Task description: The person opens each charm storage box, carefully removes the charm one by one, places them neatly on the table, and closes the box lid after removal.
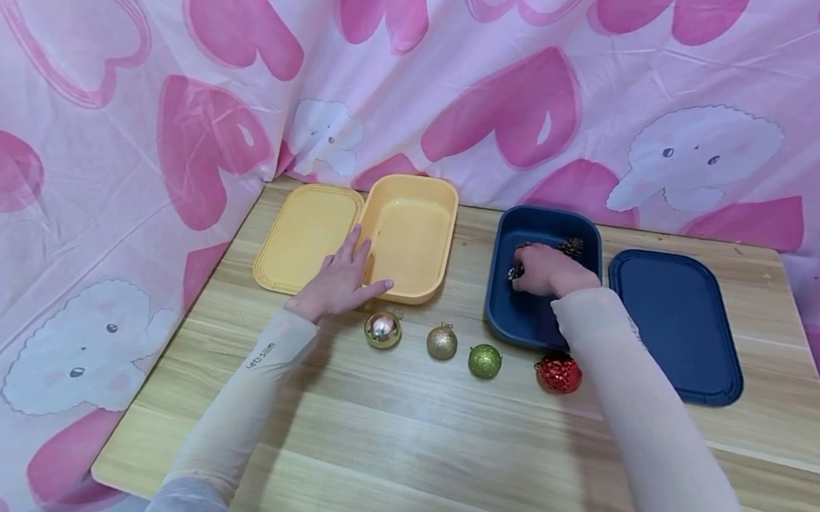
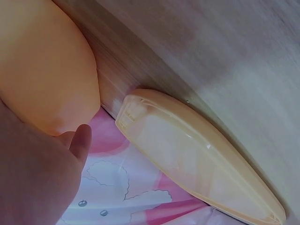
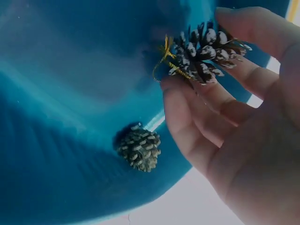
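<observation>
In the head view my right hand [image 1: 549,270] is inside the dark blue box [image 1: 521,327]. It holds a pinecone [image 3: 204,54] with white-tipped scales and a gold string loop, clearest in the right wrist view. A second pinecone [image 3: 139,149] lies in the box, near its far side in the head view. My left hand [image 1: 337,284], fingers spread, rests at the near left side of the yellow box [image 1: 414,244]. The left wrist view shows that hand beside the box's outer wall [image 2: 51,65]. No object is visible inside the yellow box.
A yellow lid [image 1: 309,239] lies left of its box, a blue lid [image 1: 675,324] right of the other. In front are a shiny gold ball [image 1: 382,330], a glittery gold ball [image 1: 442,342], a green ball [image 1: 484,361] and a red ball [image 1: 559,374]. A pink curtain [image 1: 495,117] hangs behind.
</observation>
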Demonstrator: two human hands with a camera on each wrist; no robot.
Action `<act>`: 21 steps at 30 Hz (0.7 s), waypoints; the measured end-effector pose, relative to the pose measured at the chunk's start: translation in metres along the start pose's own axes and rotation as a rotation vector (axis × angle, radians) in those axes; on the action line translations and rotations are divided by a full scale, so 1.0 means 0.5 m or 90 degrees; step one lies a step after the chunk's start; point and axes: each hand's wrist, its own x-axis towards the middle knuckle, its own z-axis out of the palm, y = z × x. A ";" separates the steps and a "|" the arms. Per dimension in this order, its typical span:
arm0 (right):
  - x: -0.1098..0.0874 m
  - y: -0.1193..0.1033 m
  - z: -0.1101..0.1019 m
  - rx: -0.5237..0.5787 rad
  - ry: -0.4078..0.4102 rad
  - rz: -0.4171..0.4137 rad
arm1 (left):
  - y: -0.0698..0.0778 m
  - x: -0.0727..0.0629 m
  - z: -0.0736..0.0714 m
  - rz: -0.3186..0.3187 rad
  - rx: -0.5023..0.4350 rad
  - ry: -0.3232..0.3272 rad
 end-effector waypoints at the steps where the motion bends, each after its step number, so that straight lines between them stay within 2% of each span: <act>1: 0.000 0.002 -0.003 0.006 0.008 -0.005 | 0.000 0.000 0.000 0.000 0.000 0.000; 8: -0.016 0.018 -0.022 0.069 0.075 -0.044 | 0.001 0.002 -0.001 0.002 0.002 0.003; 13: -0.026 0.025 -0.034 0.109 0.103 -0.041 | -0.001 0.004 0.002 0.005 0.000 0.010; 21: -0.036 0.030 -0.038 0.113 0.124 -0.043 | -0.003 0.006 0.002 0.003 0.001 0.010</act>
